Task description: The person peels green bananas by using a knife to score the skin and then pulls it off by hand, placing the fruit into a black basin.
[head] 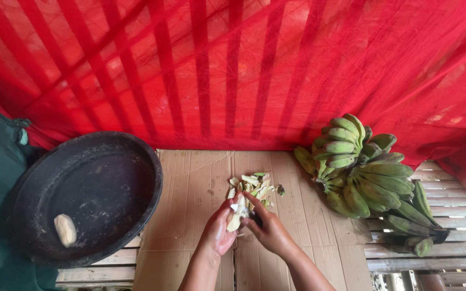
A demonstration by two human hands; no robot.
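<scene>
Both hands meeting over the cardboard sheet [200,215], left hand [219,229] fingers clasping a pale peeled banana [237,214], right hand [268,229] fingers pinching its tip, peel scraps [254,186] just beyond, green banana bunch [368,180] at the right edge, black basin [98,188] at left holding one peeled banana [65,230]

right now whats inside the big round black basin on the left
Inside the big round black basin lies one pale peeled banana, near its front left wall. The rest of the inner surface shows bare, dark and scuffed. Whatever lies beneath the basin is covered.
</scene>
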